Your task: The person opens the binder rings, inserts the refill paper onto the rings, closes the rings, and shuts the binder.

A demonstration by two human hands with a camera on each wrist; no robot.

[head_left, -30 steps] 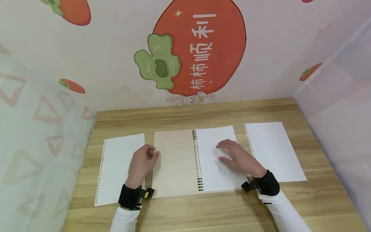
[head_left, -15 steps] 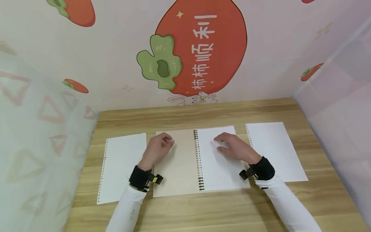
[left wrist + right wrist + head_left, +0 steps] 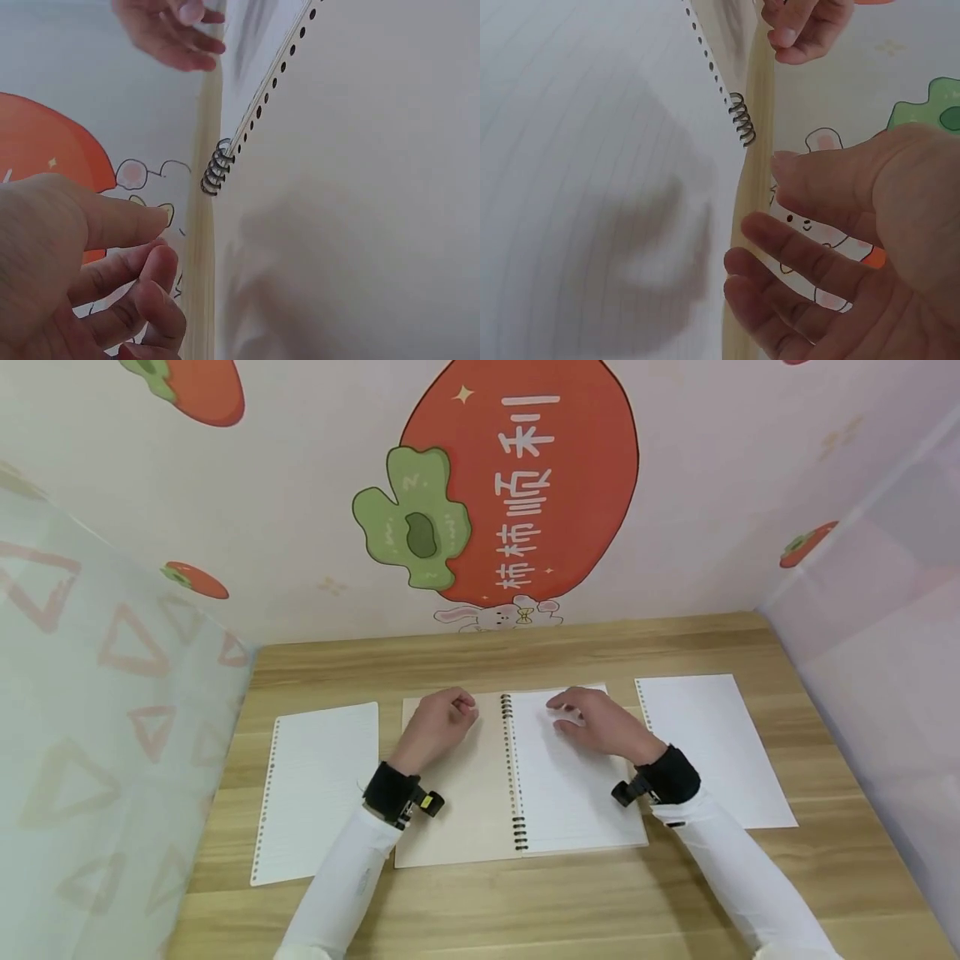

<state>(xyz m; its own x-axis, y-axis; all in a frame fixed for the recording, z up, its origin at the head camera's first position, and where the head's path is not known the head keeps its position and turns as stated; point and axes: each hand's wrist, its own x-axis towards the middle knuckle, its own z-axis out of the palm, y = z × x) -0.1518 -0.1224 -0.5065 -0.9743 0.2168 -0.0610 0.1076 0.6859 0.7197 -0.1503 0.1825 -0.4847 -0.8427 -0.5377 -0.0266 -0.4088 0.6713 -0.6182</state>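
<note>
A spiral notebook lies opened flat, with a beige side (image 3: 465, 818) on the left and a white lined page (image 3: 581, 814) on the right. Black coils (image 3: 216, 171) bind it at the top and bottom of the spine. Over the upper part of the beige side is my left hand (image 3: 441, 724), its fingers loosely curled with nothing in them. My right hand (image 3: 600, 720) hovers above the lined page, thumb and fingers spread and relaxed, also holding nothing. Soft shadows of the hands fall on the paper in both wrist views.
One loose punched sheet (image 3: 318, 793) lies left of the notebook, another punched sheet (image 3: 712, 747) to its right. All rest on a wooden table (image 3: 480, 918). Behind it stands a wall (image 3: 300, 510) printed with persimmons, and side walls flank the table.
My left hand has moved right and away from me, from the left sheet's edge to over the beige side. My right hand has shifted slightly farther up the lined page.
</note>
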